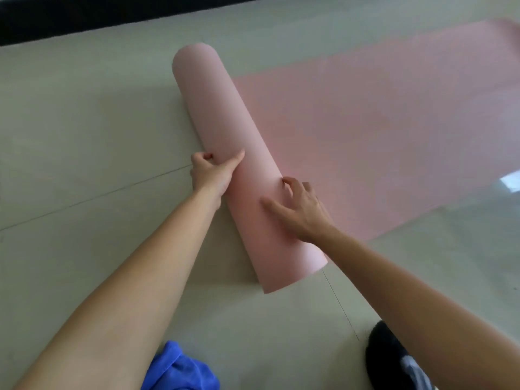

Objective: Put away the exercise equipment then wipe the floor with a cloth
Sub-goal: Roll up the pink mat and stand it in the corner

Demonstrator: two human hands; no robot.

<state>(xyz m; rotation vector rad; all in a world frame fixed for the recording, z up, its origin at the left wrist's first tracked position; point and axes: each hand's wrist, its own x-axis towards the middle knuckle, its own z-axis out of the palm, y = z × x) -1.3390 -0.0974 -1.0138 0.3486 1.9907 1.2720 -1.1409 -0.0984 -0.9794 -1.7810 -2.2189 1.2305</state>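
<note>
Yoga mat (365, 122) lies on the pale tiled floor (84, 136), the near part already wound into a fat roll (225, 136) that runs slantwise in front of me, the rest flat and stretching off to my right. My left hand (212, 171) sits against the roll's near side, fingers curled into a loose fist that holds nothing I can see, thumb laid along the surface. My right hand (301, 209) rests on top nearer the roll's end, fingers spread and bent, tips pressing down, gripping nothing. To roll well I reckon I should push evenly with both hands and keep the ends square, since both sit toward the near end and the far end could lag and cone out. A blue cloth (174, 370) waits by my left forearm for the wiping. My dark shoe (394, 358) is just behind the roll's near end, clear of its path. A black strip (84, 15) borders the floor well beyond the roll. Nothing I can see blocks the flat stretch.
</note>
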